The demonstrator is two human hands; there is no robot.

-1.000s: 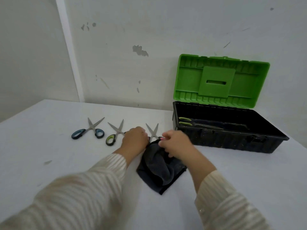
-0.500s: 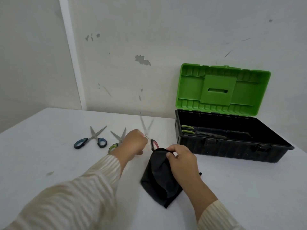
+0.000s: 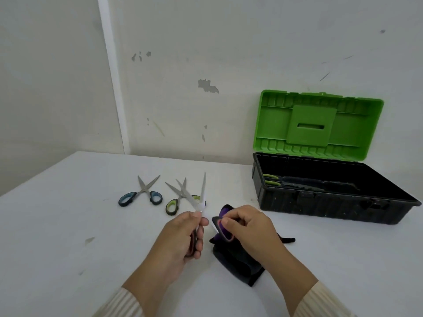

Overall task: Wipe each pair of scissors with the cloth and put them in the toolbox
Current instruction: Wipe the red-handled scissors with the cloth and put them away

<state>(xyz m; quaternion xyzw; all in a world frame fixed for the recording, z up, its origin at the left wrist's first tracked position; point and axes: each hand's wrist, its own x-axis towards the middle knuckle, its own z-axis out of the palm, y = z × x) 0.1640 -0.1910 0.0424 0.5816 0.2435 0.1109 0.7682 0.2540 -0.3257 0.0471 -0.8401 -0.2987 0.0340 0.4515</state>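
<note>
— Left of the toolbox (image 3: 320,202), on the white table (image 3: 68,225): blue-handled scissors (image 3: 143,193) furthest out, green-handled scissors (image 3: 177,195) nearer. Both lie flat, blades toward the wall.
— Room?
— Off-white wall (image 3: 229,42) right behind the toolbox, scuffed. Grey chipped patch (image 3: 207,85) up-left of the green lid (image 3: 318,124). White trim strip (image 3: 112,76) runs up the corner further left. Small grey smudge (image 3: 89,240) on the table, well left of the box.
— Box state?
— Lid up. Stowed scissors (image 3: 271,179) lie inside at the left end, green handles showing.
— Hands?
— Both front-left of the toolbox, close together. Left hand (image 3: 180,241) grips one handle of the red-handled scissors (image 3: 202,191), blade pointing up, blades spread. Right hand (image 3: 249,227) curls on the dark cloth (image 3: 235,264), the other red handle loop at its fingertips. Cloth's lower end rests on the table.
</note>
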